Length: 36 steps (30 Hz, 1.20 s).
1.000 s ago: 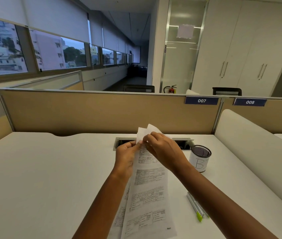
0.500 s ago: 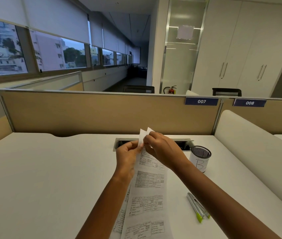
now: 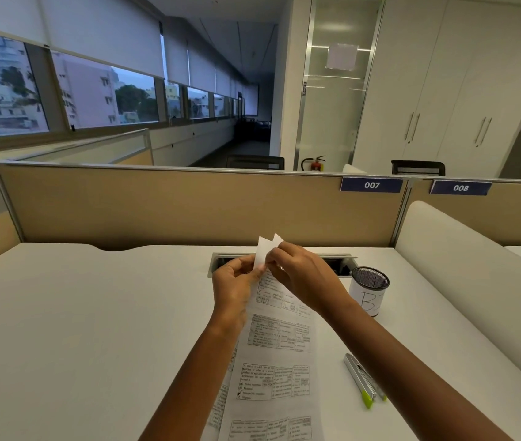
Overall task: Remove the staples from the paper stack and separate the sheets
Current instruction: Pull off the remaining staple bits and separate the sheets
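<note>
A stack of printed sheets (image 3: 280, 354) lies lengthwise on the white desk (image 3: 93, 329), its far end lifted. My left hand (image 3: 237, 286) pinches the top left corner of the stack. My right hand (image 3: 308, 276) pinches the same corner from the right, fingertips close to the left thumb. Two white paper corners stick up above the fingers. The staple itself is hidden by my fingers. A lower sheet peeks out along the stack's left edge.
A silver and green staple remover (image 3: 364, 380) lies on the desk to the right of the sheets. A mesh cup (image 3: 369, 292) with a "B" label stands beside the cable slot (image 3: 284, 261). A tan partition (image 3: 189, 208) closes the desk's far side.
The lifted paper corners have come lower and folded narrower between my fingers. Both hands stay at the same corner, with the fingertips closer together.
</note>
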Each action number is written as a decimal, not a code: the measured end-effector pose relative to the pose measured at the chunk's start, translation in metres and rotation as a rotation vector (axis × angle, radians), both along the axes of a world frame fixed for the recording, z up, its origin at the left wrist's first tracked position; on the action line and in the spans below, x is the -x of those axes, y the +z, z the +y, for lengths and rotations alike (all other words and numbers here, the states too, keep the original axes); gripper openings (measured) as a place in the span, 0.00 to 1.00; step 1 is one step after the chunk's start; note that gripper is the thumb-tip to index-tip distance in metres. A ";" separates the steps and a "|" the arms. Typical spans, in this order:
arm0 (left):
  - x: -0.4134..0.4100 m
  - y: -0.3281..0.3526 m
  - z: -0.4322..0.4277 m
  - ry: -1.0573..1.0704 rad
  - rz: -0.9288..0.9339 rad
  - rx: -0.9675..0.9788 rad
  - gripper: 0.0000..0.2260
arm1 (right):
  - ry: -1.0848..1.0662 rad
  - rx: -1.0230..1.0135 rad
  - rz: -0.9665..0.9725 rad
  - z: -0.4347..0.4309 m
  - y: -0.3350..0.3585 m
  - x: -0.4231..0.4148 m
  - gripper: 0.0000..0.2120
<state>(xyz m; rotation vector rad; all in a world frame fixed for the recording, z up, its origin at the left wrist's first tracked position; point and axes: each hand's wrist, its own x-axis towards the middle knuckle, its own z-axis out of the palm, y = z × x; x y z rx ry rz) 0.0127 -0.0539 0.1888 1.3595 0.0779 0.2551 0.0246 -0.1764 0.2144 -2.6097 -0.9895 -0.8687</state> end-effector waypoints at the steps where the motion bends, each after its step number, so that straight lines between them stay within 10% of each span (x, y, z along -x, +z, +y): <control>1: 0.000 0.000 0.000 -0.006 0.006 0.012 0.05 | 0.001 0.014 0.011 -0.001 0.000 -0.001 0.08; 16: 0.002 -0.004 -0.003 -0.054 -0.072 -0.176 0.03 | -0.045 0.121 -0.086 -0.003 -0.002 0.007 0.12; 36: -0.003 -0.008 -0.005 0.009 -0.132 -0.118 0.05 | -0.032 -0.307 0.008 0.009 -0.012 0.002 0.07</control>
